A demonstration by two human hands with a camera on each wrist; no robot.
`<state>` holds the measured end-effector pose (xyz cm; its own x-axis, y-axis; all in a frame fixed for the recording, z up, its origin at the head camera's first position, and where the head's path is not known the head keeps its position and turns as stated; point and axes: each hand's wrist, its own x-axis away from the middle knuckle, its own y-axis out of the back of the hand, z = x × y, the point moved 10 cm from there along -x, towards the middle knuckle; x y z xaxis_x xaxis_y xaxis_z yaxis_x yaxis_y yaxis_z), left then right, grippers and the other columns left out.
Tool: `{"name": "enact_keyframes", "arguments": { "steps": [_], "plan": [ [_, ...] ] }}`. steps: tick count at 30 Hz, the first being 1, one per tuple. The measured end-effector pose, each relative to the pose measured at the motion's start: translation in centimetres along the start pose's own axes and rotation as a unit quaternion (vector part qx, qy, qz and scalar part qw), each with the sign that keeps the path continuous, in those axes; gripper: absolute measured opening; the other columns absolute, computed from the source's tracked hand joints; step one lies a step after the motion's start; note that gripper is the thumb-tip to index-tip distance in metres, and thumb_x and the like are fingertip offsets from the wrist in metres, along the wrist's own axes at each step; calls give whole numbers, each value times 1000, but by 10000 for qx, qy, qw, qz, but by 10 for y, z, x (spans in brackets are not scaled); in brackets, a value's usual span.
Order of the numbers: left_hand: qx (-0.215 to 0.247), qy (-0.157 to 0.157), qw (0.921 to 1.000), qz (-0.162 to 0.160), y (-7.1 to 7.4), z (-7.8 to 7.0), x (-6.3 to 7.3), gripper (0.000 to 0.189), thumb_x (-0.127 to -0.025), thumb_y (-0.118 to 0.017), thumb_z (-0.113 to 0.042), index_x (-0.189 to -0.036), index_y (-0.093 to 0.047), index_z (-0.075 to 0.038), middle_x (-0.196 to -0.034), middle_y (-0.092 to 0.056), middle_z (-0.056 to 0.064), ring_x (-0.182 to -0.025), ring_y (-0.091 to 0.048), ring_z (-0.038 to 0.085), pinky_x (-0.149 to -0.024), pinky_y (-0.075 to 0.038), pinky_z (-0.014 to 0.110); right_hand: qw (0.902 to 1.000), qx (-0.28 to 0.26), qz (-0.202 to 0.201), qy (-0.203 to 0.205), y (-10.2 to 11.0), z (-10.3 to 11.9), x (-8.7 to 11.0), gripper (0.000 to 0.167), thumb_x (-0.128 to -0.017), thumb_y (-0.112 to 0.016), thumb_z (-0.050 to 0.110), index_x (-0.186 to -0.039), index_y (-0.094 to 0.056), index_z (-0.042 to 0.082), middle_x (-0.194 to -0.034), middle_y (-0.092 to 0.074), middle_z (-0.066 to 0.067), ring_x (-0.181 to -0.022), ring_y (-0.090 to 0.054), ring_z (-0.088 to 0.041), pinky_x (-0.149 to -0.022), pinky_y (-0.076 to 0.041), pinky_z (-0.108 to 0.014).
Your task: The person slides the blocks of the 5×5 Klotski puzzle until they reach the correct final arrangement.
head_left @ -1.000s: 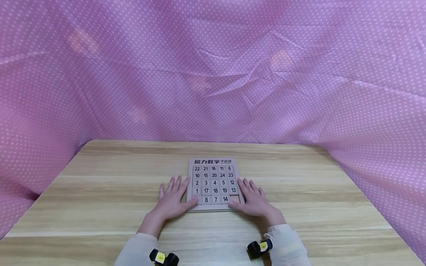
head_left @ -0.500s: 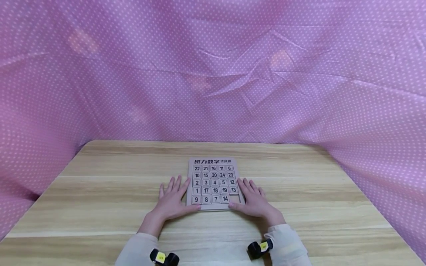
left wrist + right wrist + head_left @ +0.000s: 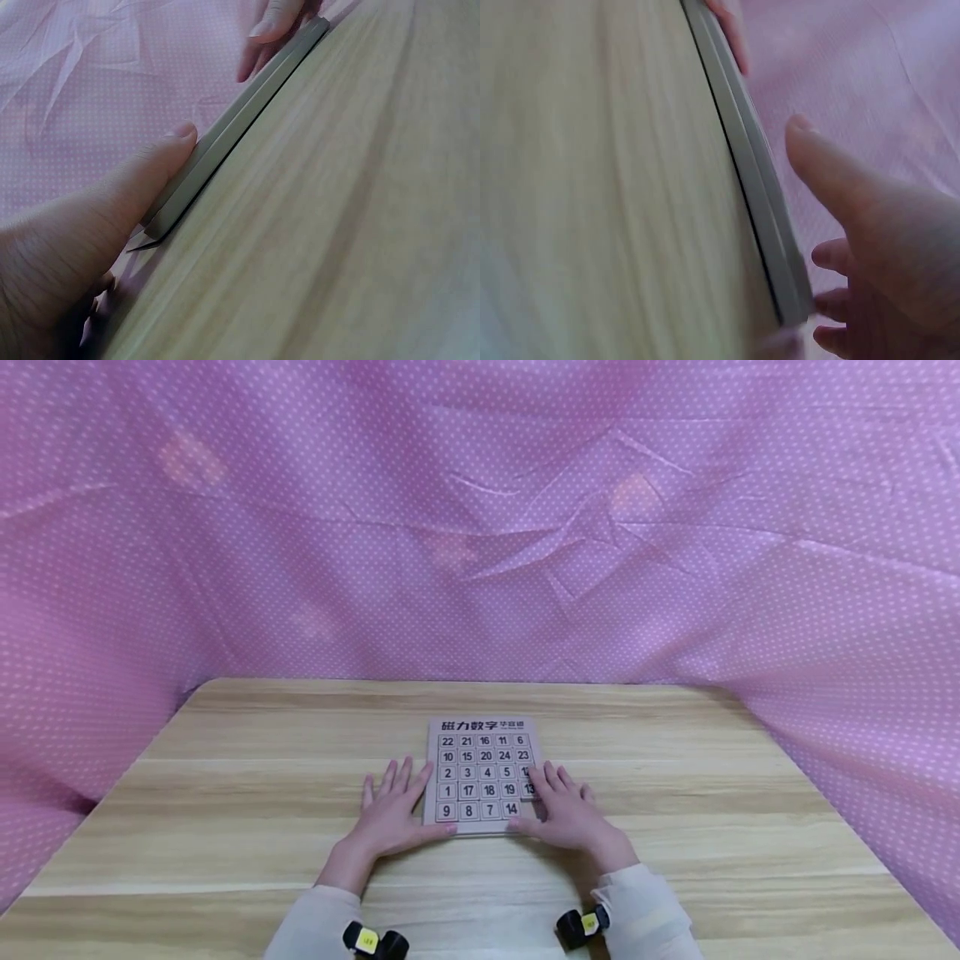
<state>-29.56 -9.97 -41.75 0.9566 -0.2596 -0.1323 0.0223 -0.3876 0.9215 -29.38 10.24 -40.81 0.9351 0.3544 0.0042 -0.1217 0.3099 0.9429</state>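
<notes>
A grey sliding number puzzle [image 3: 480, 828] lies flat on the table, its rows of numbered tiles facing up. The gap in its bottom row is at the right end, partly covered by my right hand. My left hand [image 3: 392, 821] is spread along the left side, index fingertip at the edge and thumb [image 3: 169, 150] across the front left rim. On the other side my right hand [image 3: 570, 817] has its index finger over the tiles 12 [image 3: 525, 772] and 13 [image 3: 529, 790]. In the right wrist view its thumb [image 3: 821, 161] is raised above the puzzle's front edge.
The wooden table [image 3: 262, 793] stretches out on both sides. Pink dotted cloth [image 3: 480, 568] hangs behind it and along the sides. A black camera [image 3: 375, 940] with a yellow label sits on the left wrist, and another [image 3: 581, 927] on the right.
My left thumb has slid off tile 9 down to the front rim, uncovering that tile. My right hand has shifted left, and its fingertips now overlap tiles 12 and 13.
</notes>
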Motion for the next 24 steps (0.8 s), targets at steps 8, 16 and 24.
{"name": "enact_keyframes", "arguments": {
  "steps": [8, 16, 24],
  "plan": [
    [-12, 37, 10000, -3, 0, 1, 0, 106, -56, -40, -82, -138, -21, -18, -140, -11, 17, -126, -5, 36, -95, 5, 56, 9952, 680, 47, 698, 1, 56, -3, 78, -79, -37, 63, -137, -25, 12, -140, -14, -14, -126, -9, -36, -95, -6, -57],
    [-17, -4, 10000, 44, 0, 1, 0, 102, -59, -44, -78, -138, -23, -16, -140, -12, 18, -126, -4, 36, -95, 5, 57, 9800, 1157, 466, 1553, -18, 103, -3, 69, -83, -27, 62, -137, -24, 19, -141, -16, -6, -126, -11, -31, -94, -10, -58],
    [-131, -33, 9999, 82, 1, 2, 0, 102, -60, -44, -78, -137, -24, -14, -139, -14, 19, -126, -5, 36, -94, 4, 57, 9707, 1324, 645, 1896, -30, 118, 0, 68, -84, -23, 61, -137, -24, 20, -141, -16, -4, -127, -11, -29, -95, -11, -57]
  ]
}}
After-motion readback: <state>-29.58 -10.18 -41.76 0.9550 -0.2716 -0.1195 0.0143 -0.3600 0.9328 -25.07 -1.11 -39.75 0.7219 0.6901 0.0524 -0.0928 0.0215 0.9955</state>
